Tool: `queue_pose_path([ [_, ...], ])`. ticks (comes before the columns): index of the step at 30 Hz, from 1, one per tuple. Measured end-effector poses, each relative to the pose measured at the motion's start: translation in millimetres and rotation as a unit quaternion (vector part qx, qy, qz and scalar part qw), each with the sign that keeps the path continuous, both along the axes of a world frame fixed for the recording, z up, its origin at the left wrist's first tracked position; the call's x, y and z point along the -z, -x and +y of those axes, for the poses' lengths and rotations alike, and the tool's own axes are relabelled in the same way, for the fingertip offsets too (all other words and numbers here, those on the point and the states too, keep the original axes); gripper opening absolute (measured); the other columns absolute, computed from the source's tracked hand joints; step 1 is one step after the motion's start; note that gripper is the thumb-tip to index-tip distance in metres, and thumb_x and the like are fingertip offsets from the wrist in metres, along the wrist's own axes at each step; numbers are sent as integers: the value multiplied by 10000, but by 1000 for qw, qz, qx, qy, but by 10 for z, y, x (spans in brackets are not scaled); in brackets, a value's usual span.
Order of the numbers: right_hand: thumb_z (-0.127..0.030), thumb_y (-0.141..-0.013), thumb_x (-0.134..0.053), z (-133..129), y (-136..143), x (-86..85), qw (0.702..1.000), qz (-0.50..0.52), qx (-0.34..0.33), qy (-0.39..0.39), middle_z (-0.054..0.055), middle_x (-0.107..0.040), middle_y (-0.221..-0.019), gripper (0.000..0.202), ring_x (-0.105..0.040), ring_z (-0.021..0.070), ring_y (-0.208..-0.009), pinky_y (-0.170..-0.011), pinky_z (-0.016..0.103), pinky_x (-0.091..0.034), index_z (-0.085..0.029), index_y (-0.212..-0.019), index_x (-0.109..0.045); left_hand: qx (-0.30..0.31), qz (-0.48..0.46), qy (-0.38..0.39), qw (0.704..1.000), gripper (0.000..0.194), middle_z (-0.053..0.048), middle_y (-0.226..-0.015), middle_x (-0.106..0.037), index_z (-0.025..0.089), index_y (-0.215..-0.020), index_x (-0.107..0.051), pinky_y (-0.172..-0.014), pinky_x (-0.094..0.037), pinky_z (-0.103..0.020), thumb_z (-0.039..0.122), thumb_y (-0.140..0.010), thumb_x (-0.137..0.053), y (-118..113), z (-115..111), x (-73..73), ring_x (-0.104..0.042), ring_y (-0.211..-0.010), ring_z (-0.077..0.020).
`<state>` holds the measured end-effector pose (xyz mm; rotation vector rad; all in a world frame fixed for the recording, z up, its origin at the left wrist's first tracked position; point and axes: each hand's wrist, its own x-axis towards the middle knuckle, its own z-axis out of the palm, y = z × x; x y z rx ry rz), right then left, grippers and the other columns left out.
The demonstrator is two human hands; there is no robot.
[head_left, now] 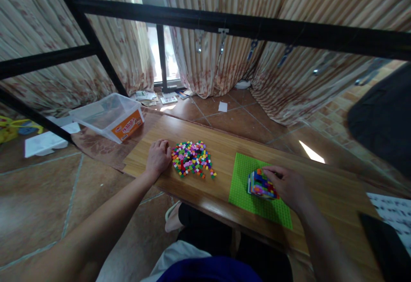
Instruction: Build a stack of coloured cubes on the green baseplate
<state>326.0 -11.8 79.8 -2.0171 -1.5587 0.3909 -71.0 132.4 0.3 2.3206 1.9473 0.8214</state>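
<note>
My left hand (pixel 158 157) rests on the wooden table at the left edge of a loose pile of small coloured building bricks (pixel 192 157). Its fingers are curled in, and whatever they may hold is hidden. On the right, my right hand (pixel 287 183) reaches over a small multicoloured brick structure (pixel 261 186), thumb and fingers pinched together at its top far edge. Any brick between those fingertips is too small to make out. The structure stands on a bright green studded baseplate (pixel 239 179), and my right hand covers part of both.
Beyond the wooden table (pixel 221 145), a clear plastic bin (pixel 111 115) with an orange label sits on the floor at the left. A black metal frame (pixel 199 15) with hanging clips crosses above. At right lie a dark flat object (pixel 382 243) and a patterned sheet (pixel 393 213).
</note>
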Motion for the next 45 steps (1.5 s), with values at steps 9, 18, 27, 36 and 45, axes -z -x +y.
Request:
queue_pose_path([
  [9, -483, -749, -595, 17, 35, -46, 999, 44, 16, 17, 38, -757, -813, 294, -689, 227, -732, -686, 345, -525, -252, -788, -772, 2, 15, 3, 1000, 288, -161, -1169, -631, 148, -1077, -618, -1023, -435, -436, 278, -897, -435, 3, -1, -3, -546, -1137, -307],
  [18, -509, -730, -620, 36, 2, -9, 997, 69, 14, 21, 35, -762, -807, 309, -696, 226, -718, -648, 336, -521, -249, -793, -774, 2, 10, 4, 1000, 285, -154, -1156, -633, 155, -1070, -623, -1011, -443, -446, 274, -895, -431, 4, -5, -9, -548, -1129, -308],
  [27, -491, -713, -626, 84, -25, -17, 997, 62, 6, 37, 36, -756, -778, 283, -691, 245, -740, -705, 371, -513, -249, -749, -769, -2, 15, 0, 1000, 299, -165, -1174, -631, 135, -1084, -618, -1028, -432, -432, 276, -897, -432, 1, -7, -4, -548, -1133, -307],
  [36, -492, -751, -614, -27, 44, -63, 996, 75, 49, -7, 50, -754, -832, 314, -688, 229, -750, -696, 348, -522, -228, -835, -762, 0, 16, -9, 1000, 274, -155, -1168, -629, 153, -1071, -620, -1017, -433, -429, 274, -899, -444, 17, 17, 47, -560, -1118, -297],
  [45, -306, -935, -509, -217, 1597, -291, 963, 181, -176, -95, 43, -701, -924, 229, -638, 152, -866, -796, 287, -499, -223, -913, -722, -8, 72, -7, 997, 262, -146, -1133, -636, 146, -1047, -615, -1011, -436, -410, 263, -928, -414, -9, 1, 27, -568, -1076, -284],
])
